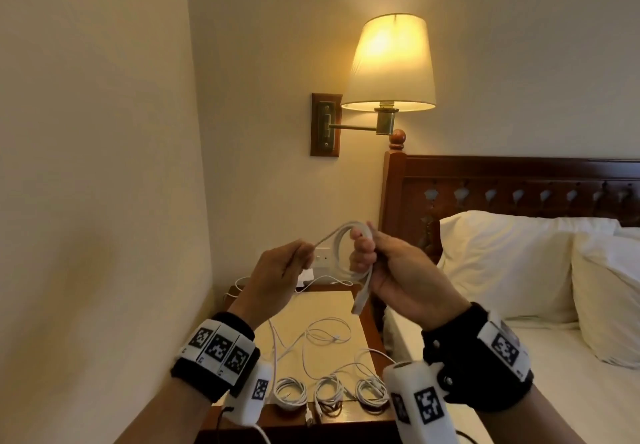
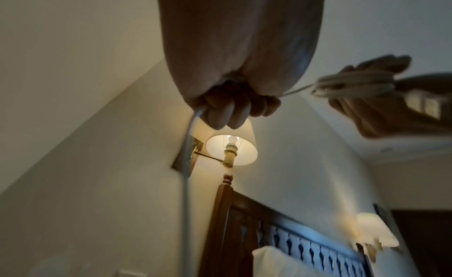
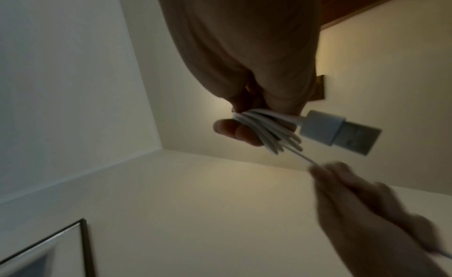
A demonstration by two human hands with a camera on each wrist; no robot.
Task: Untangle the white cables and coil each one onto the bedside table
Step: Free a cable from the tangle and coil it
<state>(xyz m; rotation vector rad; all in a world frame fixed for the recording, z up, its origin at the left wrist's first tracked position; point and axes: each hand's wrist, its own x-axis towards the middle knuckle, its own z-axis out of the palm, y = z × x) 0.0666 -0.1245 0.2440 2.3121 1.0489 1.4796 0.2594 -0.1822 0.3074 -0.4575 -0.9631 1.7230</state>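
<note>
Right hand (image 1: 391, 267) clamps the looped thin white rubbery USB cable (image 1: 346, 253) as a winding form while left hand (image 1: 280, 270) pinches its free run taut above the cream-topped wooden bench (image 1: 332, 301), beside three finished white cable coils (image 1: 327, 393).

Three coiled cables (image 1: 330, 396) and loose cable (image 1: 325, 334) crowd the bedside table (image 1: 367, 336).
</note>
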